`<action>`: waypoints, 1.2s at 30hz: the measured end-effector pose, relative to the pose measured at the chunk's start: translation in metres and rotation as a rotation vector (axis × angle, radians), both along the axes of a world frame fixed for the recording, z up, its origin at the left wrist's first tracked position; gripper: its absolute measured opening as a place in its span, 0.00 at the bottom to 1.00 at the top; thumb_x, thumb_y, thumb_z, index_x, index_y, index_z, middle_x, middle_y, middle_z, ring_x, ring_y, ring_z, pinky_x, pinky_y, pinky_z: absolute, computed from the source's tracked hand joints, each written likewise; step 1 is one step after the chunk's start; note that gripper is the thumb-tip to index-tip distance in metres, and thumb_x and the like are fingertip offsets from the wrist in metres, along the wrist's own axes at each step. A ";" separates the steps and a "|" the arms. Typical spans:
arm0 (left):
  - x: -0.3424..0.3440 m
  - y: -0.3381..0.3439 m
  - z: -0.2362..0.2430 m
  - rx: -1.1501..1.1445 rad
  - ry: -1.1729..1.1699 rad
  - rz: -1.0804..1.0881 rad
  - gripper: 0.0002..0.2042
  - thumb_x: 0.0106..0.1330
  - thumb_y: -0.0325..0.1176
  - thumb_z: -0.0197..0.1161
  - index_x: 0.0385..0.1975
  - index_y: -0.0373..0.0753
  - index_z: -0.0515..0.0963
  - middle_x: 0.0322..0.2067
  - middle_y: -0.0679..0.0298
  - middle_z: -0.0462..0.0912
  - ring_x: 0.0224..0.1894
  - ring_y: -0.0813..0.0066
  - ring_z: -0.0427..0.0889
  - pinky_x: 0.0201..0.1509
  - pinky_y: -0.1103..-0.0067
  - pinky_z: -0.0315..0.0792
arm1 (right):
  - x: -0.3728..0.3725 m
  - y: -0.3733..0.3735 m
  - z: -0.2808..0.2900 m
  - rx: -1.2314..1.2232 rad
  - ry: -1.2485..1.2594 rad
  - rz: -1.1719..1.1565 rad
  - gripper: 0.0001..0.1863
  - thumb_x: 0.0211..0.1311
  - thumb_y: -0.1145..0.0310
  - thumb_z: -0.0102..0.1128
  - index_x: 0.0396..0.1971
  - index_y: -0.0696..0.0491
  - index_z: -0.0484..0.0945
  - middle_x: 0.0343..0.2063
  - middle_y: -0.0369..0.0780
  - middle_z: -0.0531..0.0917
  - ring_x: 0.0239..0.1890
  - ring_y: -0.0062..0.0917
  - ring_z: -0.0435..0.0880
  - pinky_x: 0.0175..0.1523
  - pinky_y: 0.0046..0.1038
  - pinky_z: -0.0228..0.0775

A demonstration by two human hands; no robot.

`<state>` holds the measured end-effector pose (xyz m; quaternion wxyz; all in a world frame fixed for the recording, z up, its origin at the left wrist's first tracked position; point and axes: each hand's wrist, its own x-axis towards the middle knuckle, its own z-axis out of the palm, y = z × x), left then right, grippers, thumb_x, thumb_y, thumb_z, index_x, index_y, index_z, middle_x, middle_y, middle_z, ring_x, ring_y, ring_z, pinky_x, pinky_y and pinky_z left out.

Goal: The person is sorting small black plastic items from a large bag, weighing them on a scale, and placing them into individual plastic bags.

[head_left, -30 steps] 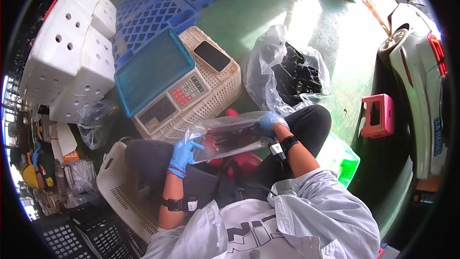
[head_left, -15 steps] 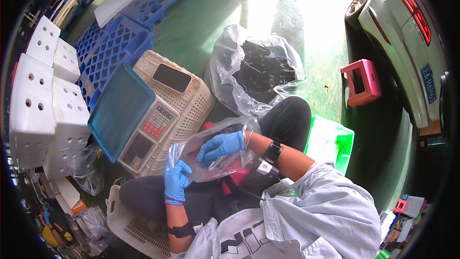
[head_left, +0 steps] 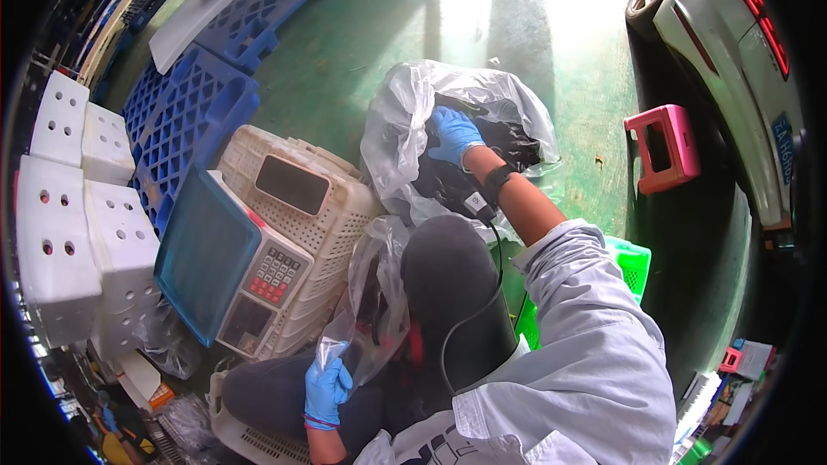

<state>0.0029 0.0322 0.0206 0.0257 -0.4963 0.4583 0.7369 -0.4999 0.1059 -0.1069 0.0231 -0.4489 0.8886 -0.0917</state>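
While the blue-gloved left hand (head_left: 327, 389) clutched a thin, clear plastic bag (head_left: 388, 271) beside the right knee (head_left: 444, 254), the blue-gloved right hand (head_left: 456, 134) touched crumpled black material (head_left: 510, 143) in a large translucent sack (head_left: 389, 125), its grip unclear; the bag looked light, slippery, best held by its rim.

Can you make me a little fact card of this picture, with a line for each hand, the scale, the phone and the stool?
Left hand: blue glove, holding a small clear bag
Right hand: blue glove, in a large clear bag, at its dark contents
Scale: blue tray, on a cream crate
Phone: dark screen, also on the crate
Stool: pink, on the right
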 end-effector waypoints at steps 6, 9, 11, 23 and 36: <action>-0.003 -0.001 0.007 -0.071 -0.109 -0.001 0.15 0.67 0.31 0.50 0.51 0.34 0.72 0.12 0.68 0.69 0.07 0.85 0.59 0.09 0.86 0.52 | 0.018 -0.032 -0.009 0.046 -0.418 -0.428 0.42 0.34 0.49 0.73 0.50 0.53 0.65 0.46 0.48 0.73 0.48 0.43 0.75 0.50 0.41 0.72; -0.004 0.000 0.008 -0.040 -0.150 0.026 0.15 0.67 0.30 0.49 0.52 0.32 0.71 0.12 0.68 0.68 0.07 0.85 0.59 0.09 0.86 0.52 | 0.031 -0.022 -0.038 0.159 -0.307 -0.416 0.44 0.36 0.47 0.72 0.52 0.55 0.63 0.49 0.48 0.72 0.47 0.39 0.76 0.47 0.40 0.72; -0.007 0.001 0.006 -0.019 -0.187 0.045 0.16 0.67 0.30 0.48 0.52 0.31 0.71 0.12 0.68 0.68 0.07 0.85 0.59 0.09 0.86 0.52 | 0.050 -0.011 -0.042 0.111 -0.241 -0.388 0.48 0.38 0.49 0.71 0.59 0.55 0.58 0.53 0.46 0.69 0.51 0.36 0.72 0.51 0.39 0.67; -0.003 0.007 0.003 -0.050 -0.150 0.071 0.12 0.66 0.28 0.49 0.47 0.34 0.72 0.11 0.69 0.66 0.08 0.84 0.61 0.10 0.85 0.53 | 0.015 -0.009 -0.020 -0.249 -0.295 -0.554 0.41 0.37 0.61 0.72 0.56 0.52 0.64 0.62 0.52 0.57 0.51 0.43 0.74 0.51 0.37 0.71; -0.004 0.000 0.008 -0.086 -0.192 -0.007 0.13 0.70 0.39 0.48 0.35 0.34 0.73 0.11 0.70 0.65 0.09 0.86 0.60 0.11 0.86 0.52 | -0.057 -0.040 0.026 -0.308 -0.265 -0.137 0.11 0.53 0.67 0.51 0.27 0.57 0.80 0.31 0.50 0.81 0.37 0.46 0.79 0.42 0.37 0.72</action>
